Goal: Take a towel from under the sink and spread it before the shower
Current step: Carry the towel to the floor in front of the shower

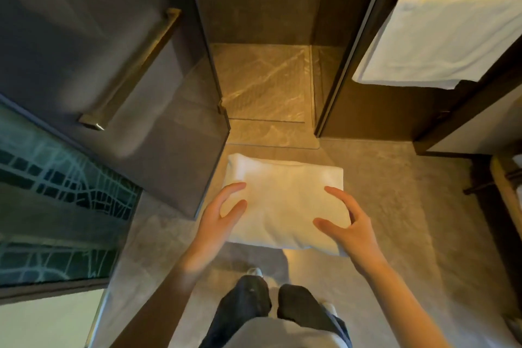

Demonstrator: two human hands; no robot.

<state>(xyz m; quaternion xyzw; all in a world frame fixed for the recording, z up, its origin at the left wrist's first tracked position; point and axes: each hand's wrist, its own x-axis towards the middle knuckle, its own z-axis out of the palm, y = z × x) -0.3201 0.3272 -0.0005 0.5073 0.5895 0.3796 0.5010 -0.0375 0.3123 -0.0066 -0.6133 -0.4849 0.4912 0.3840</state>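
A folded white towel (pixel 285 200) is in front of the shower's stone threshold (pixel 271 133), still folded into a thick rectangle. My left hand (pixel 223 215) is at its near left corner with fingers spread over the top. My right hand (pixel 347 223) is at its near right corner, fingers also spread and straight over the cloth. Neither hand curls round the towel. I cannot tell whether the towel lies on the floor or hangs just above it.
The glass shower door (pixel 158 135) stands open at the left, with a brass handle (pixel 127 70). The wet marble shower floor (pixel 260 85) lies beyond the threshold. Another white towel (pixel 440 42) hangs on a rail at the right. My feet (pixel 254 272) stand just behind the towel.
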